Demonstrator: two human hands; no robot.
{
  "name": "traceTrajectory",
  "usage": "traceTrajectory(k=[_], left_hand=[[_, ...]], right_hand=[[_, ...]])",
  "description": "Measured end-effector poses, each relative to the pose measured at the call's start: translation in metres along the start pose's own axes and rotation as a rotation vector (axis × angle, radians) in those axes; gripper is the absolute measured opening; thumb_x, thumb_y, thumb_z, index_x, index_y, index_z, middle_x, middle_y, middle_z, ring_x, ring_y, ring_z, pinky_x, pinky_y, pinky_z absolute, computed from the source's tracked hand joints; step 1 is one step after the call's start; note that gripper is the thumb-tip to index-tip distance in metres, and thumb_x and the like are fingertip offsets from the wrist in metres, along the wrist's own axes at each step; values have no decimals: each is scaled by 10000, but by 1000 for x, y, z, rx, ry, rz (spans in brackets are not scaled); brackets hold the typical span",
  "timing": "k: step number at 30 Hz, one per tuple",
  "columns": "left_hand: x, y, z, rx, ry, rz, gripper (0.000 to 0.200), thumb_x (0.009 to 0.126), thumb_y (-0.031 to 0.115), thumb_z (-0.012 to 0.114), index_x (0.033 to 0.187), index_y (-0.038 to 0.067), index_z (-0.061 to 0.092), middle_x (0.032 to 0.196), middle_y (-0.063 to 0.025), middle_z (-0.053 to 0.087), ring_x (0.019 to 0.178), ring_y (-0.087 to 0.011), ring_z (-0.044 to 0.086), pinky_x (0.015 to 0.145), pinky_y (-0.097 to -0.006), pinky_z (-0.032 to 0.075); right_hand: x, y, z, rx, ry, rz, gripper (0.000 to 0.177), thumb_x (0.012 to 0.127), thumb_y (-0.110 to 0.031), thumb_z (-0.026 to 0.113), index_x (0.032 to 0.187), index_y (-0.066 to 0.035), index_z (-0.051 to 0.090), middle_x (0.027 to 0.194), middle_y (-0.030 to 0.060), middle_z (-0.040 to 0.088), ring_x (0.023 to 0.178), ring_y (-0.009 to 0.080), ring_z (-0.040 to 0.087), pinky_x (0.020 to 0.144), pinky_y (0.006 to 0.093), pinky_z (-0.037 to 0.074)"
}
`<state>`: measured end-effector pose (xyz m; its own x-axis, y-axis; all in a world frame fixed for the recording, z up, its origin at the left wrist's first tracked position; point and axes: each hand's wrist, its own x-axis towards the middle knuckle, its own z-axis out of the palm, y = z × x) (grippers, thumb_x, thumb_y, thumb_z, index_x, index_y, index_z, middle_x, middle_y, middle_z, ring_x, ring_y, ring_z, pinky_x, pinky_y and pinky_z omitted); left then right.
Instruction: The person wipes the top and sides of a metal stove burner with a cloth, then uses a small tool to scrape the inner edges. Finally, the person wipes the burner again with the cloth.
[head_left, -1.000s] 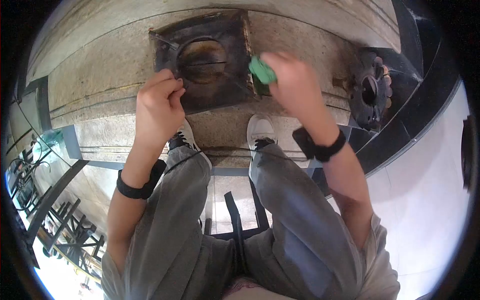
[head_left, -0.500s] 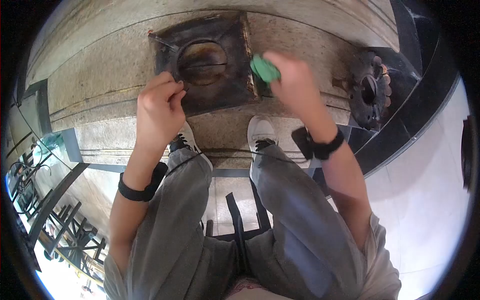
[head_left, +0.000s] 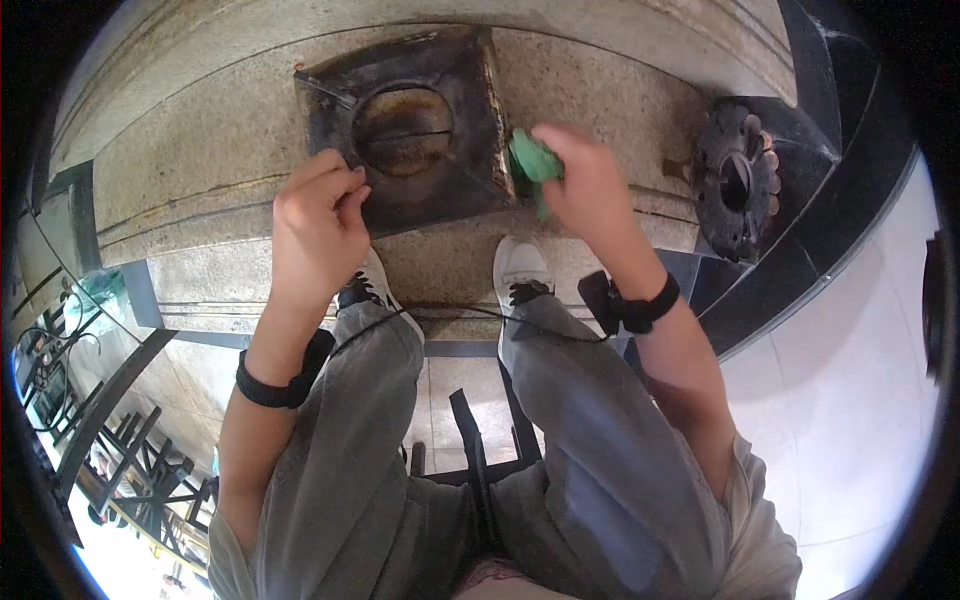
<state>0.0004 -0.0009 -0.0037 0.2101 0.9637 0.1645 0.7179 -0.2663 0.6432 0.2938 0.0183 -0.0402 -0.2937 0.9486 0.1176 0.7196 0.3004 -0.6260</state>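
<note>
A dark, grimy square metal tray (head_left: 445,190) with a round hole in its middle lies on the stone step in front of me. It looks like a stove burner tray. Its right rim is scraped and rusty. My left hand (head_left: 322,220) pinches the tray's near left edge between thumb and bent fingers. In my right hand (head_left: 590,185) is a crumpled green cloth (head_left: 533,158), held against or just beside the tray's right rim. Whether the cloth touches the rim is hard to tell.
On the right, a black round burner ring (head_left: 738,182) with scalloped edges rests near the step's end. The stone step (head_left: 600,90) spans the front. My shoes (head_left: 521,262) stand on the lower step. Dark metal frames (head_left: 140,450) are at the left. A cable crosses my legs.
My right hand and the green cloth have moved down slightly along the tray's right rim, towards me. My left hand keeps its hold, and the tray has barely shifted.
</note>
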Motion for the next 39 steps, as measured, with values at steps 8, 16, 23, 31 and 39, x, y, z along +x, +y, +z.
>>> traceTrajectory(k=[8, 16, 23, 31, 39], left_hand=[[0, 0, 1, -3, 33, 30, 112, 761, -125, 689, 864, -86, 672, 792, -168, 596, 688, -325, 629, 624, -356, 495], [0, 1, 0, -11, 19, 17, 113, 764, -120, 689, 869, -79, 676, 784, -164, 589, 646, -305, 601, 577, -342, 468], [0, 3, -1, -3, 9, -27, 128, 729, -124, 669, 845, -71, 682, 826, -178, 609, 784, -384, 628, 699, -415, 510], [0, 2, 1, 0, 27, 32, 112, 760, -125, 685, 862, -79, 670, 791, -173, 602, 686, -330, 618, 613, -358, 489], [3, 3, 0, 43, 10, 25, 111, 764, -134, 685, 864, -90, 666, 786, -173, 593, 663, -313, 595, 601, -344, 476]], right_hand=[[17, 3, 2, -22, 10, 55, 397, 741, 34, 641, 1122, -78, 651, 1028, 206, 684, 964, 445, 642, 825, 502, 540], [15, 6, 5, -42, 76, -23, 425, 724, 38, 665, 1136, -70, 650, 1063, 206, 687, 976, 449, 646, 823, 497, 547], [27, -10, -4, -104, 21, 89, 400, 740, 14, 673, 1129, -78, 657, 1079, 173, 695, 973, 434, 650, 808, 495, 551], [13, -1, -1, -6, 2, 54, 376, 757, -8, 657, 1123, -95, 663, 1095, 163, 688, 983, 426, 650, 800, 508, 548], [23, -3, -5, 0, 4, 57, 340, 761, -27, 639, 1096, -77, 663, 1036, 190, 684, 951, 435, 650, 793, 520, 538]])
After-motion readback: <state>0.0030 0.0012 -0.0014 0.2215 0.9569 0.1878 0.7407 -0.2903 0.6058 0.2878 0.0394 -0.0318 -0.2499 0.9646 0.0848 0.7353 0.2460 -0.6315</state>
